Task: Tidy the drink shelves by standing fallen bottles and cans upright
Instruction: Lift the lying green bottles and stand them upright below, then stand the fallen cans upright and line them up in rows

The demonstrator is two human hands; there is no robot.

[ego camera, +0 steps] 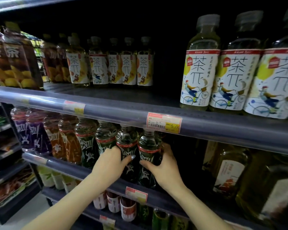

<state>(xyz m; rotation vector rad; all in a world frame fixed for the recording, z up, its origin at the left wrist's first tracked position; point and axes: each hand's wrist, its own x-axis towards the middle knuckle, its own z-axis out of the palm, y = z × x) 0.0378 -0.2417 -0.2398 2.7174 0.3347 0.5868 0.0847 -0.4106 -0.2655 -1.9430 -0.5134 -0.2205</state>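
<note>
While our left fingers [130, 158] wrap one dark green bottle [129, 156] and our right fingers [144, 163] wrap its neighbour bottle [149, 146], both stand upright at the middle shelf [83, 170] front edge. Clear ribbed plastic, glossy dark labels, red neck bands. Left hand [110, 161] and right hand [165, 168] reach up and forward, forearms bare, thumbs facing each other.
</note>
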